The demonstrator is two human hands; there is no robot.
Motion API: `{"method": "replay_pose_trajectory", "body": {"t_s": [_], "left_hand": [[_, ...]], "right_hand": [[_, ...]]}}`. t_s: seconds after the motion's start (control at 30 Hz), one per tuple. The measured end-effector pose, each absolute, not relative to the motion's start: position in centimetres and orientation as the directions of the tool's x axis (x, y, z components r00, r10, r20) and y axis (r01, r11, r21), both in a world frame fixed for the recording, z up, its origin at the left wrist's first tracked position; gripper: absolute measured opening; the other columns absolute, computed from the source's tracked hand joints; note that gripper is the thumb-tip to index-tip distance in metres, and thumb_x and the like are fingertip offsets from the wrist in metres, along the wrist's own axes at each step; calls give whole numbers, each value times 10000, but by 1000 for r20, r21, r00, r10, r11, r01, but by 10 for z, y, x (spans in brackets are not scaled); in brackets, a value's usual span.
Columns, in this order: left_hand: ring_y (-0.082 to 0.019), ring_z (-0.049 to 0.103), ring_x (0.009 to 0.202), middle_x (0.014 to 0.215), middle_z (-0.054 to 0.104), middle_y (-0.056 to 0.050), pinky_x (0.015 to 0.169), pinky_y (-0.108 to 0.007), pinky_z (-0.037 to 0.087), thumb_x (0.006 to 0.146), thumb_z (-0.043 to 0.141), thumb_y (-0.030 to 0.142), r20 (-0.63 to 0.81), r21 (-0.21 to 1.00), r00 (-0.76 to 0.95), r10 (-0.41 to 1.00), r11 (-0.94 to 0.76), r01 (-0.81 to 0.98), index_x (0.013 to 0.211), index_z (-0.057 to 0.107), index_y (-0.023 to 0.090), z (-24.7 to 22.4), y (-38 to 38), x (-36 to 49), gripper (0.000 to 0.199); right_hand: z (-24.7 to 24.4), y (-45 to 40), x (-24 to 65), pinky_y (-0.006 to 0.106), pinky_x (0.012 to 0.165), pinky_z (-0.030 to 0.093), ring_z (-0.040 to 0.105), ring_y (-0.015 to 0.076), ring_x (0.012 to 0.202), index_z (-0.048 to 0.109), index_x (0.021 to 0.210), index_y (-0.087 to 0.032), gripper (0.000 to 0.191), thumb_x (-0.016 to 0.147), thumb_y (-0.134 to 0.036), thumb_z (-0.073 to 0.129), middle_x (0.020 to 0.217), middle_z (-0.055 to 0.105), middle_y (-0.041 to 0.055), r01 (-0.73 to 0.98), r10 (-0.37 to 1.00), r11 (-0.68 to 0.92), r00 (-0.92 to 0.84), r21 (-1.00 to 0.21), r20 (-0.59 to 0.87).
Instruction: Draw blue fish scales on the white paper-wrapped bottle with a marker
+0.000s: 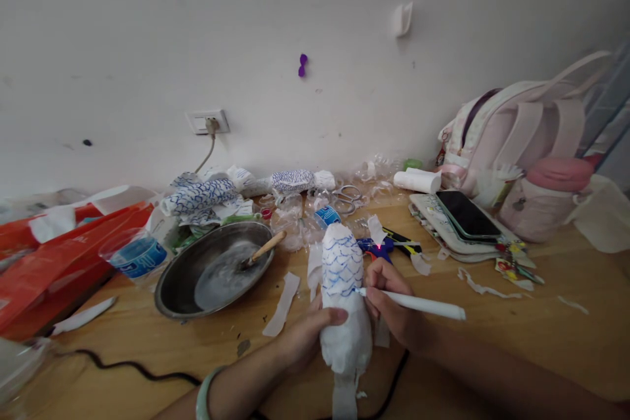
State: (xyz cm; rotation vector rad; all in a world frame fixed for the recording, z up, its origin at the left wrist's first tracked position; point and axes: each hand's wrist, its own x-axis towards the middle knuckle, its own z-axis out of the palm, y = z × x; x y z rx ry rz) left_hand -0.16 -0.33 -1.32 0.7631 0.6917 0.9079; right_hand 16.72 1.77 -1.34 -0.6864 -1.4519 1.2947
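A white paper-covered form (345, 335) stands out at the front middle, its upper part marked with blue scale-like curves and its lower part plain white. My left hand (308, 335) is closed round its left side, the thumb lying across the front. Between the fingers of my right hand (394, 305) is a white marker (428, 305), its tip at the form's right side by the lowest blue curves. Behind my right hand lies a blue glue gun (378, 248) with a small red light.
A metal bowl (170, 289) with cloudy liquid and a wooden-handled brush (266, 249) sits left. Behind it are scale-patterned forms (204, 197) and scissors (348, 195). An orange bag (93, 256) lies far left; a phone (467, 213), pink bottle (534, 207) and backpack (526, 121) are right.
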Motion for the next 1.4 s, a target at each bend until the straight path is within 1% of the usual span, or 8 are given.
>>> {"method": "replay_pose_trajectory", "body": {"t_s": [0.23, 0.4, 0.5, 0.67, 0.8, 1.0, 1.23, 1.4], "left_hand": [[-206, 613, 802, 884, 692, -63, 748, -303, 456, 641, 781, 292, -99, 792, 487, 868, 365, -490, 973, 671, 159, -8, -4, 2, 374], [-186, 615, 745, 885, 713, -73, 727, -295, 470, 613, 811, 307, -239, 710, 454, 859, 473, -521, 905, 692, 143, -13, -2, 1, 355], [-177, 618, 743, 901, 721, -69, 732, -285, 475, 595, 825, 294, -271, 686, 410, 871, 473, -553, 842, 697, 138, -12, 0, 1, 318], [-157, 604, 695, 805, 717, -44, 689, -254, 462, 593, 840, 294, -205, 735, 371, 906, 393, -552, 863, 712, 145, -5, 1, 2, 333], [-153, 586, 654, 705, 684, -24, 680, -260, 456, 620, 832, 332, -207, 749, 389, 898, 401, -528, 887, 715, 152, -8, 2, 0, 343], [-192, 624, 810, 923, 719, -65, 752, -284, 460, 626, 851, 352, -187, 787, 390, 902, 375, -489, 1013, 682, 159, -17, 1, 1, 465], [-228, 642, 888, 967, 714, -85, 825, -331, 473, 636, 835, 379, -187, 857, 316, 930, 311, -410, 1116, 641, 161, -16, 0, 2, 561], [-251, 632, 926, 874, 702, -58, 872, -356, 463, 612, 851, 370, -186, 870, 277, 943, 289, -400, 1111, 634, 163, -14, -1, 3, 582]], "right_hand": [[-14, 18, 165, 182, 435, 258, 324, 69, 439, 340, 777, -232, 213, 851, -304, 527, 545, 380, -98, -323, 902, 230, -284, -918, 326], [-15, 18, 167, 206, 460, 261, 330, 84, 494, 387, 779, -224, 192, 842, -313, 545, 610, 382, -67, -252, 893, 284, -282, -925, 351], [-14, 16, 168, 215, 462, 254, 312, 93, 508, 402, 781, -223, 174, 845, -313, 536, 620, 372, -60, -191, 878, 327, -300, -926, 372], [-8, 12, 166, 217, 442, 238, 292, 94, 499, 413, 778, -225, 131, 838, -273, 518, 623, 355, -60, -154, 847, 439, -256, -885, 465], [-9, 12, 164, 231, 440, 252, 310, 98, 497, 420, 776, -223, 107, 821, -242, 515, 639, 383, -48, -102, 837, 485, -231, -868, 495], [-17, 15, 166, 222, 436, 243, 312, 89, 494, 445, 772, -207, 100, 822, -258, 515, 621, 387, -47, 7, 801, 547, -296, -837, 521], [-10, 16, 166, 206, 434, 252, 315, 87, 492, 451, 743, -208, 79, 785, -229, 514, 607, 391, -53, 29, 817, 523, -301, -852, 491], [-4, 18, 165, 217, 423, 248, 310, 89, 485, 452, 746, -207, 81, 785, -227, 520, 592, 387, -49, 53, 811, 525, -335, -850, 480]]}}
